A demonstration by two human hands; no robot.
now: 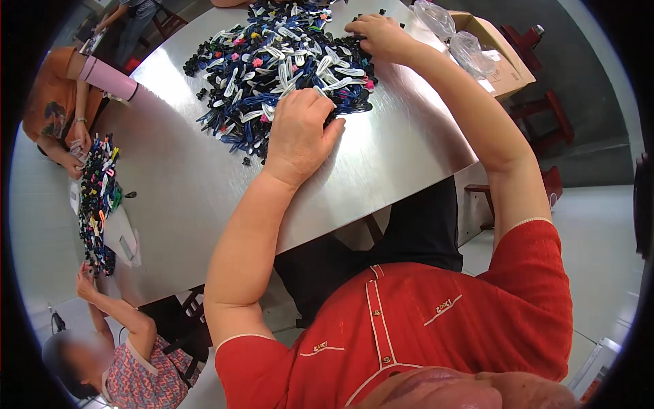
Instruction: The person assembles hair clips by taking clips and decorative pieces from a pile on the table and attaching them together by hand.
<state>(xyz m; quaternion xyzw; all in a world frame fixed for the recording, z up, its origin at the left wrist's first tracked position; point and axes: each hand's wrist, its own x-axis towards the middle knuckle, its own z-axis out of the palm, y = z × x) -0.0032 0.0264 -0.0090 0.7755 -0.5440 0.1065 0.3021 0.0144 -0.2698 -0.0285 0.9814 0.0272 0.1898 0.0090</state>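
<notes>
A large heap of snap hair clips [272,65], mostly black, navy and white with pink and yellow bits, lies on the metal table [184,177]. My left hand [300,129] rests on the near edge of the heap, thumb apart. Its fingers bend down among the clips, so their tips are hidden. My right hand [385,39] reaches to the heap's far right edge, palm down, its fingers apart and touching small black clips. Neither hand visibly grips a clip.
A pink tumbler [109,77] stands at the table's left edge. Two people sort a second pile of clips [99,198] on the left, beside a white sheet [121,235]. An open cardboard box [504,68] with plastic bags is on the right, near red stools [545,116].
</notes>
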